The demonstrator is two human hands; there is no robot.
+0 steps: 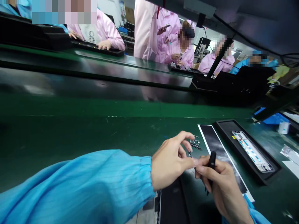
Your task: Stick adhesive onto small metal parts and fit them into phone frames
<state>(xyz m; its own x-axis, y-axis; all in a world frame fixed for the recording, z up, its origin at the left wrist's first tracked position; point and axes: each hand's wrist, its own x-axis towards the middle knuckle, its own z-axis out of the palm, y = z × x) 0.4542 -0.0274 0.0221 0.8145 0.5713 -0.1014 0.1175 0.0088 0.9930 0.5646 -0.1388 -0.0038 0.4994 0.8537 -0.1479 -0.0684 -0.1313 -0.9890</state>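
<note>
My left hand (171, 158), in a blue sleeve, reaches across the green bench with thumb and fingers pinched together beside a small heap of tiny dark parts (195, 144); what the pinch holds is too small to make out. My right hand (220, 183) grips a black pen-like tool (211, 163), held upright, its tip hidden behind the fingers. The two hands touch at the fingertips. To the right lies a black tray (233, 126) with a phone frame (253, 151) in it.
A black strip with a white border (216, 146) lies between the hands and the tray. A conveyor belt (93, 90) runs behind the bench. People in pink coats sit on its far side. Blue bags (275, 119) and white labels (288, 151) lie at the right.
</note>
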